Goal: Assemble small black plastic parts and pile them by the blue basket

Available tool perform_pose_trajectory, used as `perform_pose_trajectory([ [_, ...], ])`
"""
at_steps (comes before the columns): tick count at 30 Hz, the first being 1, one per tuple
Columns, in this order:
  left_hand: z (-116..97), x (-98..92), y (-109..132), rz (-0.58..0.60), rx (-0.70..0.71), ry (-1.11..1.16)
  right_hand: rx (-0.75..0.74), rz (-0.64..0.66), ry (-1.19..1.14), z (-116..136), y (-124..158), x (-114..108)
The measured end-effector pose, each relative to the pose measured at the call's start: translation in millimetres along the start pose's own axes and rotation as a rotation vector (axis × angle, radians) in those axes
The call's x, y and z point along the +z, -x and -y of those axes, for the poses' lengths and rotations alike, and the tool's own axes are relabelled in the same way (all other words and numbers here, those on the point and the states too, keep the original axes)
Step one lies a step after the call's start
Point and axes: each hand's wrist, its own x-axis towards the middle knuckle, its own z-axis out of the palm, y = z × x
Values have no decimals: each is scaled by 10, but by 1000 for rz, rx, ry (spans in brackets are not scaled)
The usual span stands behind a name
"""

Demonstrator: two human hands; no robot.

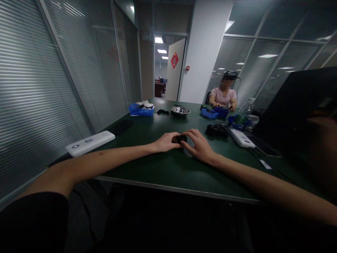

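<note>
A small black part [180, 139] is held between my two hands, low over the green table [158, 168]; its exact kind is too dark to make out. My left hand [167, 141] grips it from the left, fingers curled round its side. From the right, my right hand [198, 144] closes thumb and fingers on its other side. A pile of black parts [218, 130] lies to the right of my right hand.
A white power bank [91, 143] and a dark phone [120, 127] lie at left. Farther back stand a blue basket [141, 110], a metal bowl [180, 111] and a smaller blue basket [209, 113]. At right are a plastic bottle [243, 114] and another power bank [242, 138]. A person [223, 95] sits opposite.
</note>
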Motion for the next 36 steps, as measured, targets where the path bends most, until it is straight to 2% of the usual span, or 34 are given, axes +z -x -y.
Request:
perform_pose_trajectory([
  [17,43,8,-5,0,16,27,-50,50,-34,49,-10,-43],
  [36,-17,-5,-2,-6,-4,-9,-76,50,-83,21,0,-23],
])
